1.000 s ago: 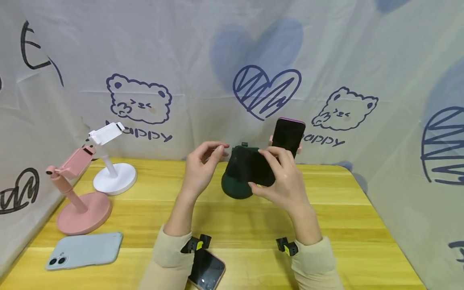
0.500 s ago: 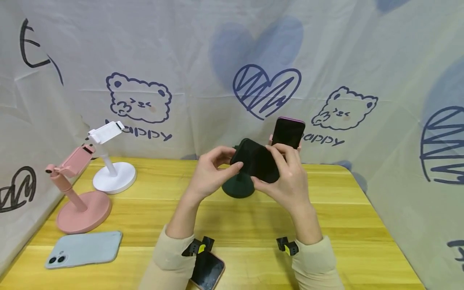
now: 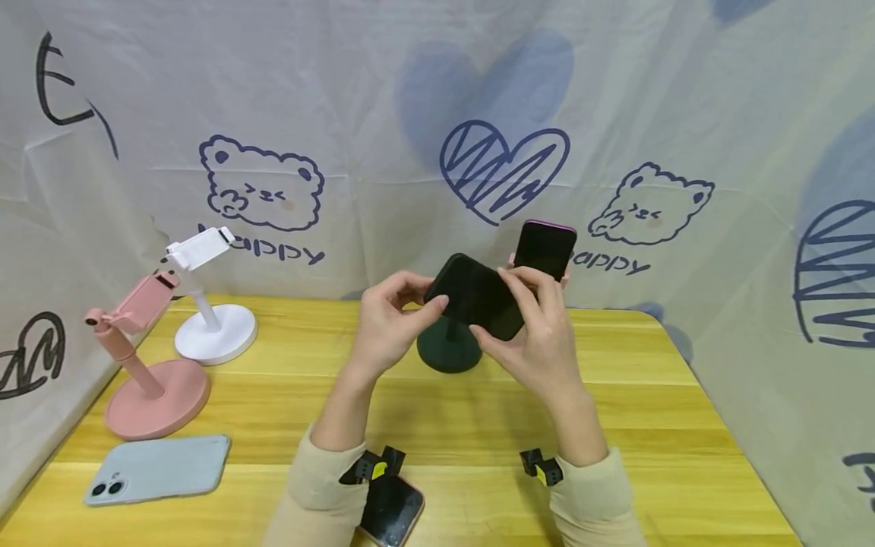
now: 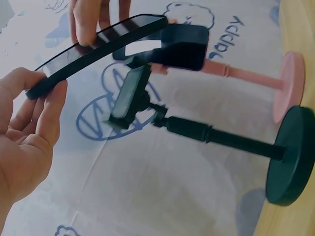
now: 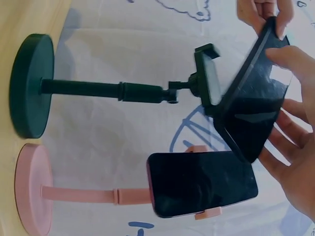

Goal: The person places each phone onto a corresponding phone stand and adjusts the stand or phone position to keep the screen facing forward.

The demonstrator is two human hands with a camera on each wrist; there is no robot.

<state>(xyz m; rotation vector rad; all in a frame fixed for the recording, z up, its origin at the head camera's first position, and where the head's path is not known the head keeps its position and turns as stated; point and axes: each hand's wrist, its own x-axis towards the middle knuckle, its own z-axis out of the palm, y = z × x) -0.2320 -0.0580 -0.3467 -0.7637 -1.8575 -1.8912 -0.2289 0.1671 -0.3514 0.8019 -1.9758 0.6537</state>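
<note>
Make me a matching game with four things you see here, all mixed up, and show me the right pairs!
Things:
1. green stand
2. blue phone
3. white stand
4. dark-cased phone

Places and states:
A. lying back side up
B. pinched by left hand and right hand
C. right behind the dark-cased phone in the head view
D. on the left, behind a pink stand

Pairs: 1-C, 2-A, 3-D, 4-B
</note>
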